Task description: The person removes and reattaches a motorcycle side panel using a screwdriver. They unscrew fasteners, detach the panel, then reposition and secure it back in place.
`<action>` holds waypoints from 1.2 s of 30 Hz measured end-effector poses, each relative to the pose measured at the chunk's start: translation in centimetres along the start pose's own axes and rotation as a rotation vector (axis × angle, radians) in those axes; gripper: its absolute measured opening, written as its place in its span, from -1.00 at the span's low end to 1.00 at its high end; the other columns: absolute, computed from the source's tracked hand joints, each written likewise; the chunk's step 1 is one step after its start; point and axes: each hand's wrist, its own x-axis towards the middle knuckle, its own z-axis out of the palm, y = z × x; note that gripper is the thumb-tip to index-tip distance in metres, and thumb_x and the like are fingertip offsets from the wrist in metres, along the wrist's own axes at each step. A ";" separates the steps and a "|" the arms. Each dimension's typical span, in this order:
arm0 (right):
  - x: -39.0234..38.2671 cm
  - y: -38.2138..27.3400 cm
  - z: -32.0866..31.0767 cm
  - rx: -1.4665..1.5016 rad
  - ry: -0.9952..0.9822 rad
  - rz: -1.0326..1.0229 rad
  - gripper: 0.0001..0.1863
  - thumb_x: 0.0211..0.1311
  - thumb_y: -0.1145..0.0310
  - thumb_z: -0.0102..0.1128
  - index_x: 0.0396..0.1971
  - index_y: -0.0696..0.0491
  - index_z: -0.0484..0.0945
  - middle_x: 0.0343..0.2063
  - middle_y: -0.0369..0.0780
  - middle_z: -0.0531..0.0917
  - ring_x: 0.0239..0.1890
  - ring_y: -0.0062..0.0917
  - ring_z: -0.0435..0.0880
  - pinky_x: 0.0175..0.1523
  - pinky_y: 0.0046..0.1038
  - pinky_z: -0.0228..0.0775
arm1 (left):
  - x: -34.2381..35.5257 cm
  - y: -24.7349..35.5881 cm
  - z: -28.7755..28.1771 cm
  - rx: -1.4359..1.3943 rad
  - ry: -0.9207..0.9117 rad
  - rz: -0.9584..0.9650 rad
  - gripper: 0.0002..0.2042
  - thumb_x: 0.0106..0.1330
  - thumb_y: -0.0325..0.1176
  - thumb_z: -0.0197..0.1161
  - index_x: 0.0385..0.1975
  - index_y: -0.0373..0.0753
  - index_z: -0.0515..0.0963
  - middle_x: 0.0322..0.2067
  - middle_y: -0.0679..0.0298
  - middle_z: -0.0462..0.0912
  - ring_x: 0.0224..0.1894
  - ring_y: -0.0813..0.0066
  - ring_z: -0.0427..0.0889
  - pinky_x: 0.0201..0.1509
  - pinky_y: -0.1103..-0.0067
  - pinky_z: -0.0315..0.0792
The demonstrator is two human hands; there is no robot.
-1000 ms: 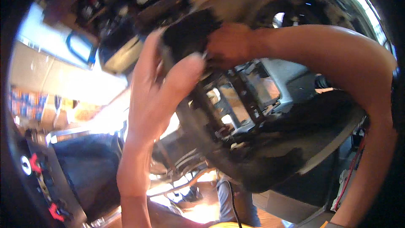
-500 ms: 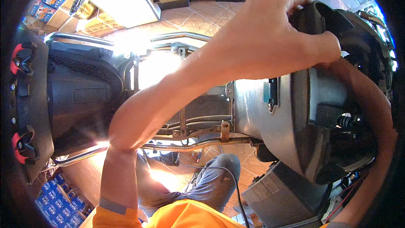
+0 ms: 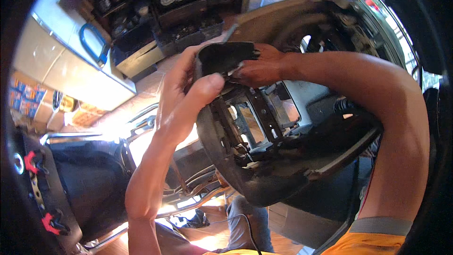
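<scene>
My left hand is wrapped round the upper left edge of a large dark plastic body panel, its thumb lying over the rim. Under the panel's top lip, my right hand reaches in from the right, its fingers bent and close together. A small pale bit shows at those fingertips; what they hold, if anything, I cannot make out. Below the hands the panel opens onto a metal bracket with holes. The panel stands over a vehicle frame of metal tubes.
At the left lies a black seat-like moulding beside a plate with red-and-black clips. Dark parts bins stand at the back, near a white cabinet with a blue-handled tool. A black cable hangs by my leg.
The view has swung toward the panel's inner side. My right hand, hidden behind my left before, now shows inside the panel's top. My left hand still grips the panel's rim.
</scene>
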 end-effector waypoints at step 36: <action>1.2 -1.6 -2.7 0.065 -0.042 0.096 -0.71 0.19 0.15 0.22 -0.48 0.08 0.71 -0.42 -0.04 0.73 -0.31 -0.03 0.73 -0.20 -0.01 0.59 | -2.0 -19.4 -4.5 -0.283 0.323 -0.472 -0.41 0.51 0.09 0.00 0.24 -0.32 0.46 0.06 0.15 0.64 0.08 0.27 0.62 0.22 0.41 0.46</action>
